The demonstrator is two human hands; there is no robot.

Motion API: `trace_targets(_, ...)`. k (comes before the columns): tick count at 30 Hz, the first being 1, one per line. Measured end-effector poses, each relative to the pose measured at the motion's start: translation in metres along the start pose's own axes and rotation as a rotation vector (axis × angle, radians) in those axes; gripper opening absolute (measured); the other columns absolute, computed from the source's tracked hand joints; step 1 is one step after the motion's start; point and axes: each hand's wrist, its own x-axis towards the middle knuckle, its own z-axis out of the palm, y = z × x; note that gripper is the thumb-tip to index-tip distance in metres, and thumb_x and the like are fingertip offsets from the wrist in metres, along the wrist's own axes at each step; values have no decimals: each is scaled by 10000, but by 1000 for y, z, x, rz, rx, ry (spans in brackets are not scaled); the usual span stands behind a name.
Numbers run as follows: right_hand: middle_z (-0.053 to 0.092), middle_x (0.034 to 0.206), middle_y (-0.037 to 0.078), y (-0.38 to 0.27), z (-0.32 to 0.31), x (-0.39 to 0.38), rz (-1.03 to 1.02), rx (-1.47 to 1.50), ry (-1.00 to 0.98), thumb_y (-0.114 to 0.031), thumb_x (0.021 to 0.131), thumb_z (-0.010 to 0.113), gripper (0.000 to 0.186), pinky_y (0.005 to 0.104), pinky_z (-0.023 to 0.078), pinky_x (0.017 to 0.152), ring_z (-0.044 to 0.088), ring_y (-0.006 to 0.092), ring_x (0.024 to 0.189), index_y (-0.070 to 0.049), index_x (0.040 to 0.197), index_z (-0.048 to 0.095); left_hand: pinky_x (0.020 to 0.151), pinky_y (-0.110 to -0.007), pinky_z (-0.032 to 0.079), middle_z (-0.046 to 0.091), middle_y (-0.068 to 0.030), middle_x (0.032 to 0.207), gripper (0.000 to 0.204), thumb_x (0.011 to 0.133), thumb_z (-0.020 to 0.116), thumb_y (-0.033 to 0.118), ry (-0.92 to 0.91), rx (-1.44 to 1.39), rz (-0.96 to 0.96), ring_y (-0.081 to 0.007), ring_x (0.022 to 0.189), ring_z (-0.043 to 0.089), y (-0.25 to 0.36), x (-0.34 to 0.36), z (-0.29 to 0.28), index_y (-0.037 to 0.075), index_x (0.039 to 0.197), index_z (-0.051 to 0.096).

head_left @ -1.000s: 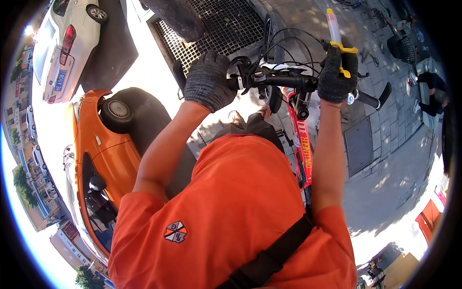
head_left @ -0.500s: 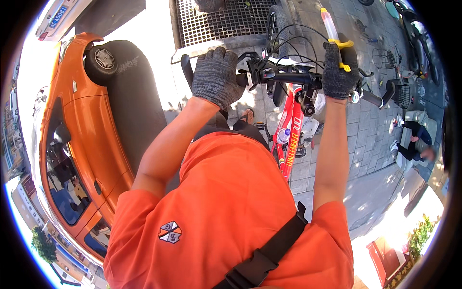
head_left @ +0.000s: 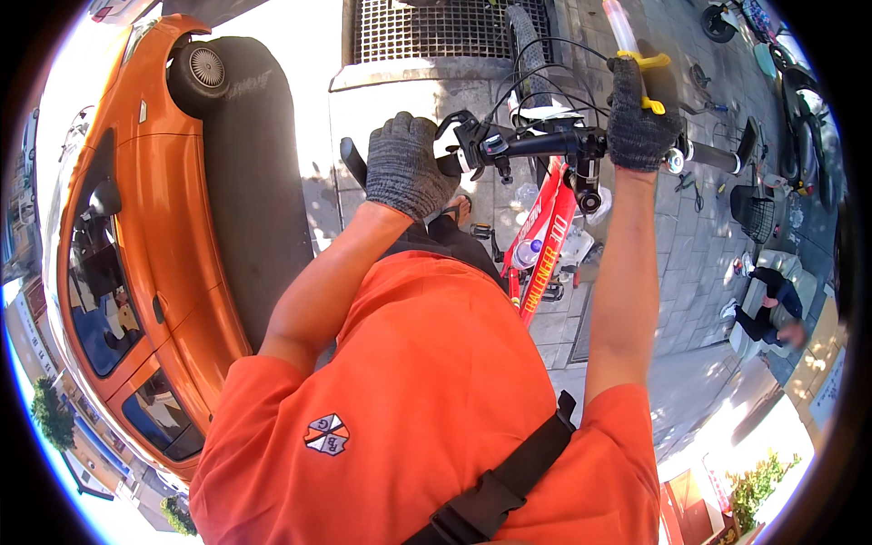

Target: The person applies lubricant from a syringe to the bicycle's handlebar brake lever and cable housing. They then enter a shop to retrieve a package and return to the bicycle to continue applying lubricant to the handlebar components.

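My left hand (head_left: 411, 165), in a dark grey knit glove, wraps the left end of a bicycle handlebar (head_left: 545, 145), beside a black brake lever. My right hand (head_left: 641, 123), gloved alike, is closed round a clear syringe-like tube (head_left: 621, 27) with a pinkish tip; its yellow plastic parts (head_left: 647, 62) jut out beside the fingers. This hand lies over the bar's right side, next to a silver bell (head_left: 673, 161); whether it also grips the bar is hidden. Below the bar runs the red bicycle frame (head_left: 549, 241).
An orange car (head_left: 168, 209) stands close on my left. Ahead, a metal grating (head_left: 431, 32) lies beyond the front wheel (head_left: 524, 41). Paving (head_left: 699, 300) stretches right, where a seated person (head_left: 772, 309), a basket (head_left: 753, 213) and parked scooters (head_left: 804, 118) are.
The bicycle and my hands shift slightly over the ground, and the grating moves up in view. The handlebar's angle differs a little. Both hands keep their hold.
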Motion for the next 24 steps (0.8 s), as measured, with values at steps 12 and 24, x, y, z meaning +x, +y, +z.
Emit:
trace_targets(12,777,1104,103,6,0,-9,73,43,-205,-211,967,789,350,303,577,889,734,163,982,-29,1258,718,879,-500,487,642,-140,976,526,607,867,258,96,-101,-78,-356,975,623,0,-40,43,51,1050,675)
trace_targets(24,756,1080,77,3,1,-7,104,131,-209,-143,980,766,312,280,557,870,687,123,945,-1,1251,706,1045,-514,424,639,-155,1099,540,689,844,306,-7,43,-13,-359,1126,597,-5,-46,20,83,1157,694)
